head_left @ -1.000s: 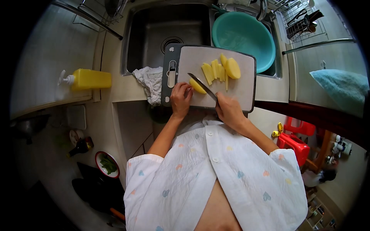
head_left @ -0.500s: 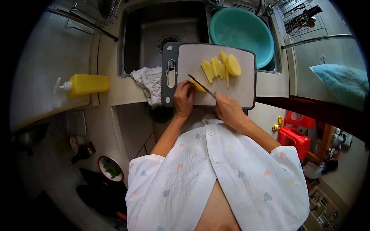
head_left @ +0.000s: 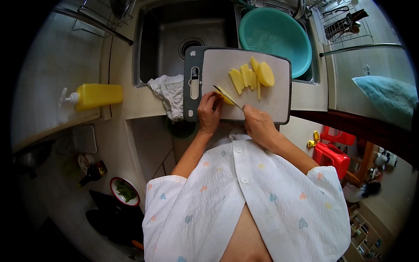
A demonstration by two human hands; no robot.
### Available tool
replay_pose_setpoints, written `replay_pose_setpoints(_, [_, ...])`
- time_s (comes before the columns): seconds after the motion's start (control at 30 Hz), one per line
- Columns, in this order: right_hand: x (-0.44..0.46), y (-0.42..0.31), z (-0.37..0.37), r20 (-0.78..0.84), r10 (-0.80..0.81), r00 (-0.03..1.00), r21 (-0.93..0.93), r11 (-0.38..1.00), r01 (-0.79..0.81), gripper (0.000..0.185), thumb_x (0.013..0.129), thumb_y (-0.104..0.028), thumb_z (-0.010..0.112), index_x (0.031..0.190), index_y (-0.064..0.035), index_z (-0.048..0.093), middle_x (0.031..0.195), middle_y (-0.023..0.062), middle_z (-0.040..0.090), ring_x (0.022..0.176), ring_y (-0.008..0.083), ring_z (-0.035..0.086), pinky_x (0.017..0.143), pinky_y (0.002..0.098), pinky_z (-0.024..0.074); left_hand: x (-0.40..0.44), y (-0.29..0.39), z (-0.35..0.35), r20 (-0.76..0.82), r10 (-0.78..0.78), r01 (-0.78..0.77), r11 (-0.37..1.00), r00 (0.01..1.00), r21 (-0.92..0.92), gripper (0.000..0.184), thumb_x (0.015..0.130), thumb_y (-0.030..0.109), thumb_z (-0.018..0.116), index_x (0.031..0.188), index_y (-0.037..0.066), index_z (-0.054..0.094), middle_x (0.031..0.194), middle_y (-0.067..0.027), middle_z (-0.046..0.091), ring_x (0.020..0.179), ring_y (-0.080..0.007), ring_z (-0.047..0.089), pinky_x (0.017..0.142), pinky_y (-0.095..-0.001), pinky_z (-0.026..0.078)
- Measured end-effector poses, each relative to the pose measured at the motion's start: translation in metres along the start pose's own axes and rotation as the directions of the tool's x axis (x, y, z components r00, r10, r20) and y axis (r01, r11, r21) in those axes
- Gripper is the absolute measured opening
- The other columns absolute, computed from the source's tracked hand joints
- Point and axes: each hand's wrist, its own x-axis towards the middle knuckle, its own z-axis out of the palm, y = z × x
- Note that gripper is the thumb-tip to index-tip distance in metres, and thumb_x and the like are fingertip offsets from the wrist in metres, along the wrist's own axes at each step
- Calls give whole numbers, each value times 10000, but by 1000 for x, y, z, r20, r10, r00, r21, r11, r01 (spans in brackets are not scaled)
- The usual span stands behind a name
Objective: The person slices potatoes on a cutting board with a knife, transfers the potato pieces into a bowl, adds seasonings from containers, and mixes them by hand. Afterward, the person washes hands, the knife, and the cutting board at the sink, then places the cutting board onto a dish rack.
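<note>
A cutting board [head_left: 279,102] with a dark rim and a handle slot lies across the front edge of the sink. On its near part, my left hand [head_left: 210,112] grips a piece of potato [head_left: 226,100] with curled fingers. My right hand [head_left: 258,124] is closed round the handle of a knife [head_left: 229,97], whose blade lies against that piece, close to my left fingertips. Farther up the board are several cut potato sticks [head_left: 244,77] and a larger potato piece with a flat cut face [head_left: 266,74]. My right hand hides the knife's handle.
Behind the board are a steel sink [head_left: 166,30] and a turquoise basin [head_left: 279,32]. A crumpled white cloth [head_left: 171,94] touches the board's left side. Farther left stands a yellow pump bottle [head_left: 99,97]; below it, a red-rimmed bowl [head_left: 114,187] holds green vegetables.
The knife has shifted very slightly at the potato piece, and a thin strip shows beside the blade. Both hands keep nearly the same place.
</note>
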Motion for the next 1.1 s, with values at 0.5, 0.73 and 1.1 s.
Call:
replay_pose_setpoints(0.5, [32, 13, 47, -141, -29, 990, -38, 999, 24, 206, 759, 3, 567, 923, -12, 443, 820, 223, 608, 711, 419, 613, 603, 514, 476, 2, 14, 7, -10, -23, 24, 994, 1000, 105, 296, 724, 63, 696, 981, 7, 560, 1060, -182, 531, 958, -381, 550, 809, -438, 463])
replay_pose_setpoints(0.73, [40, 21, -1, -92, 145, 985, 593, 803, -63, 223, 859, -32, 542, 1072, 7, 490, 695, 119, 643, 443, 192, 544, 421, 324, 457, 17, 15, 2, -62, -55, 64, 986, 997, 151, 262, 720, 34, 656, 958, 24, 547, 1014, -157, 511, 886, -329, 533, 791, -402, 438])
replay_pose_setpoints(1.1, [25, 36, -37, -51, 340, 939, 790, 589, -170, 150, 855, -48, 501, 984, 20, 538, 684, 62, 612, 418, 93, 507, 378, 253, 423, 62, -1, -6, 404, -160, 95, 980, 901, 177, 326, 669, 157, 695, 991, 109, 671, 997, -87, 584, 1014, -299, 551, 832, -416, 413])
